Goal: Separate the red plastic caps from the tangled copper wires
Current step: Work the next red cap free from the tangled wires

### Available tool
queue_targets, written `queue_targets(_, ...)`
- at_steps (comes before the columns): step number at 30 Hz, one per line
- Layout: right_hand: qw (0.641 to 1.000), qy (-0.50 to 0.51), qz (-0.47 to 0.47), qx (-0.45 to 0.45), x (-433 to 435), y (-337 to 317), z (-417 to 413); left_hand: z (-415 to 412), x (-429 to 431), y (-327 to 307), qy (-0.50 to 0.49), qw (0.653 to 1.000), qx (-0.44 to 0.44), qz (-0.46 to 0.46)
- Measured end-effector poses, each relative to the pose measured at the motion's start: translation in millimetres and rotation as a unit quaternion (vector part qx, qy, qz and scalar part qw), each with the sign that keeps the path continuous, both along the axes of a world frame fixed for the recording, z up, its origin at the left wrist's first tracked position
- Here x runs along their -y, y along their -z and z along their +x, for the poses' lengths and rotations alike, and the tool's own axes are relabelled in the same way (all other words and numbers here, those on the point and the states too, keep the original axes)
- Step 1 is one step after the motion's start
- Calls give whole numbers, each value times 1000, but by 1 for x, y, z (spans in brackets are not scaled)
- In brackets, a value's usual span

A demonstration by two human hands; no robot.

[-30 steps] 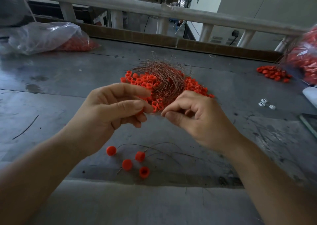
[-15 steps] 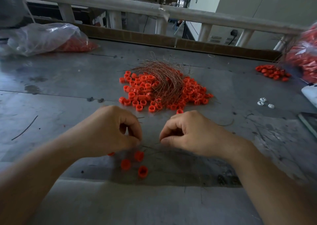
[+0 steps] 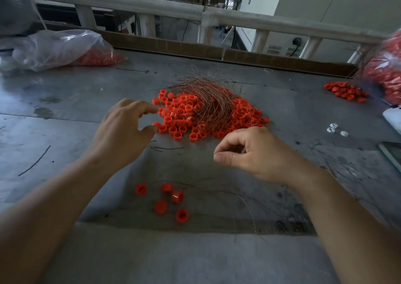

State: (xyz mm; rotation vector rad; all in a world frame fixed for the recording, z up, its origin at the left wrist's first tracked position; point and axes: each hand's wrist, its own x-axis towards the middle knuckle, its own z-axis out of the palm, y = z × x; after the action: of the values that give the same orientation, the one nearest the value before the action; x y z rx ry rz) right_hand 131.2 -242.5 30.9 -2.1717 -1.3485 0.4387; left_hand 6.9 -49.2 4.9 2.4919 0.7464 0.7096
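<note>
Moved since half a second ago: my left grip point(image 3: 128, 132) has gone forward to the edge of the pile, and five loose caps now lie where four lay.

Head view.
- Left grip: fingers apart, thumb tip just beside the red caps point(image 3: 180, 119).
- Right grip point(image 3: 256, 151): loosely curled, thumb and forefinger not meeting. I cannot tell whether it holds a wire.
- Copper wires point(image 3: 208, 101): tangled on the cap pile, mid-bench point(image 3: 65, 121).
- Loose caps point(image 3: 161, 206): five, between my forearms, beside stray wires point(image 3: 217, 191).
</note>
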Motion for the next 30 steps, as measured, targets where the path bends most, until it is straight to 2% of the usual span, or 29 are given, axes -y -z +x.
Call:
queue_targets(7,994,78,34,66,-2,6,8,8,-5,10,9,998,-60,8)
queue_targets(15,985,108,72,115,-5,10,11,6,-5,8,16,999,-30,16)
queue_targets(18,982,113,71,133,-7,12,13,6,-5,7,13,1000,22,15)
queue_targets(23,982,108,74,135,-9,14,13,7,7,0,121,981,122,-85)
queue_targets(30,984,88,59,141,-13,17,9,16,17,8,231,934,134,-239)
